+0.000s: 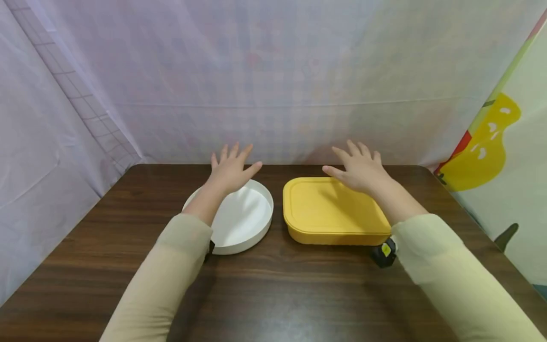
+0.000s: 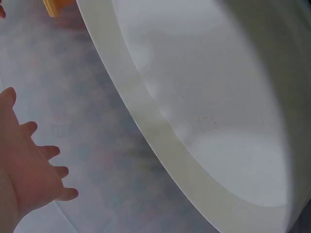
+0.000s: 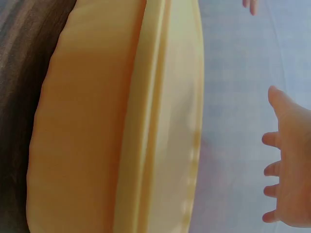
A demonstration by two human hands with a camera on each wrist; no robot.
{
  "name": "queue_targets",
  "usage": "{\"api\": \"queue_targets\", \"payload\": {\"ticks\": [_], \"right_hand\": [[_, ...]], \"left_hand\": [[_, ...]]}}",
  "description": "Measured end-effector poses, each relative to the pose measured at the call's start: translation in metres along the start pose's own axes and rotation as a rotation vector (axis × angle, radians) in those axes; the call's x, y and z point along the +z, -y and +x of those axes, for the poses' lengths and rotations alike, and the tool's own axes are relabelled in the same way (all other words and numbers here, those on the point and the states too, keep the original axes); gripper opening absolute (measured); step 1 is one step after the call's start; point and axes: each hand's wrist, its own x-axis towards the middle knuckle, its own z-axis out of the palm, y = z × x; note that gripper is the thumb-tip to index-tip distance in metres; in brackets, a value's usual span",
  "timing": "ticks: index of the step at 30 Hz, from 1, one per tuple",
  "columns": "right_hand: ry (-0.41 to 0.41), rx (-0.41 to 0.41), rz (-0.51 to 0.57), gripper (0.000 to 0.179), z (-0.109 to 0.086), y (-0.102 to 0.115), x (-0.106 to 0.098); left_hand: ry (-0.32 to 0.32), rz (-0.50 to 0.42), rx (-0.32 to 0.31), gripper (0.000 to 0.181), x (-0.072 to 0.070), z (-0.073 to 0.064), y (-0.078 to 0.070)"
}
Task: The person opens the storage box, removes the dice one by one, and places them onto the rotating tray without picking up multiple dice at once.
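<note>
Left hand (image 1: 230,175): fingers straight and fanned apart, thumb out to the right; nothing held, the hand raised over the far side of the white dish, clear of it in the left wrist view.
Right hand (image 1: 363,173): fingers likewise straight and spread, thumb out to the left; nothing held, raised by the far right part of the yellow box, with a gap to it in the right wrist view.
White dish (image 1: 245,218): round, shallow, on the left of the table (image 1: 273,299); the left forearm hides much of its left side.
Yellow box (image 1: 322,206): rounded rectangle with its lid on, just right of the dish and apart from it; its far right corner is behind the right hand and forearm, its contents hidden.
Sleeves: pale, left (image 1: 162,280) and right (image 1: 453,270), both cut off at the near edge.
Black device (image 1: 383,254): below the right cuff, bearing a yellow-green mark; under the left cuff only a dark sliver shows.
Curtain (image 1: 273,71): pale and checked, beyond the far table edge, its print hard to make out.
Left wrist view only: tiny brownish specks (image 2: 206,119) on the dish floor; the dish runs out of frame.
Right wrist view only: the box's side wall and lid edge close up, both ends cut off.
</note>
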Motion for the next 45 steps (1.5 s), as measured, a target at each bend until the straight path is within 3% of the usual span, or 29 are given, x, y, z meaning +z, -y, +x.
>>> {"api": "queue_targets", "payload": {"ticks": [11, 23, 29, 40, 45], "right_hand": [[-0.073, -0.072, 0.0, 0.086, -0.031, -0.003, -0.001], [-0.158, -0.121, 0.059, 0.08, -0.065, -0.009, 0.008], [-0.195, -0.154, 0.086, 0.075, -0.079, -0.01, 0.019], [-0.204, -0.211, 0.086, 0.069, -0.099, -0.012, 0.033], [-0.202, -0.231, 0.083, 0.067, -0.105, -0.012, 0.038]], "left_hand": [[-0.028, -0.134, 0.086, 0.076, 0.003, -0.023, -0.012], [-0.159, -0.409, 0.203, 0.073, 0.023, -0.051, -0.026], [-0.116, -0.552, 0.194, 0.079, 0.036, -0.062, -0.032], [-0.065, -0.669, 0.131, 0.078, 0.05, -0.071, -0.042], [-0.043, -0.688, 0.136, 0.084, 0.053, -0.074, -0.045]]}}
